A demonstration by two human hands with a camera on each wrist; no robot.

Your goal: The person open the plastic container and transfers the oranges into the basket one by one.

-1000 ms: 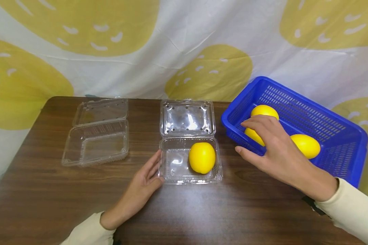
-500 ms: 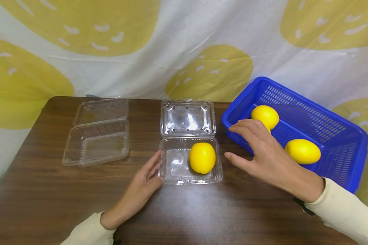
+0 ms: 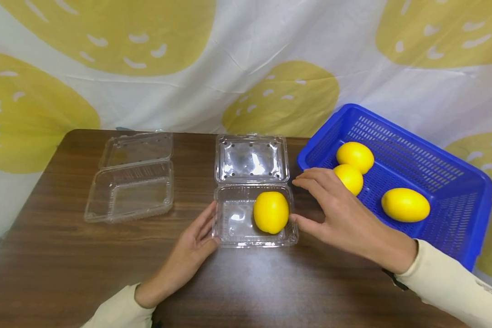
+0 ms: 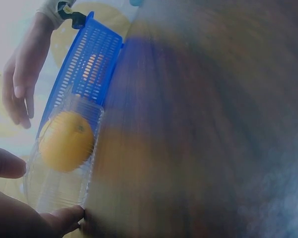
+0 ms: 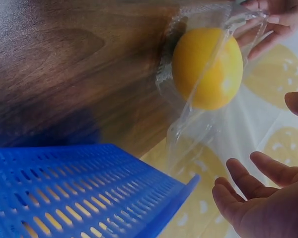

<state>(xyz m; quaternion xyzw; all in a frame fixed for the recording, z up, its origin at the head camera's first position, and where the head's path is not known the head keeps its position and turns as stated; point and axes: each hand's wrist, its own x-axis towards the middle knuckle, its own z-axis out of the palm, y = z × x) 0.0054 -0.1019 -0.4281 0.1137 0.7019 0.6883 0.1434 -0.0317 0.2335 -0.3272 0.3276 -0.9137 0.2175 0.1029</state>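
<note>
At the left end of a hinged clear plastic box (image 3: 234, 218), my left hand (image 3: 186, 253) holds the wall and front corner with fingers and thumb. The box lies with its lid (image 3: 252, 159) laid back. In its right half sits one smooth, rounded yellow fruit (image 3: 271, 212), with a stem dimple seen in the left wrist view. My right hand (image 3: 348, 218) hovers between box and basket, thumb and fingers spread, holding nothing. Its thumb tip overlaps the box's right rim in the head view. Three more yellow fruits, including one oval (image 3: 406, 205), lie in the blue basket (image 3: 485, 200).
A second clear plastic box (image 3: 129, 193) stands with its lid back on the left of the brown wooden table (image 3: 213, 291). Behind the table hangs a white cloth (image 3: 262, 41) with large yellow fruit prints. The basket rises to the right, its rim behind my right hand.
My right hand has moved left and toward me, from over the basket to beside the box, uncovering the fruits there. The left hand, box and its fruit stay put.
</note>
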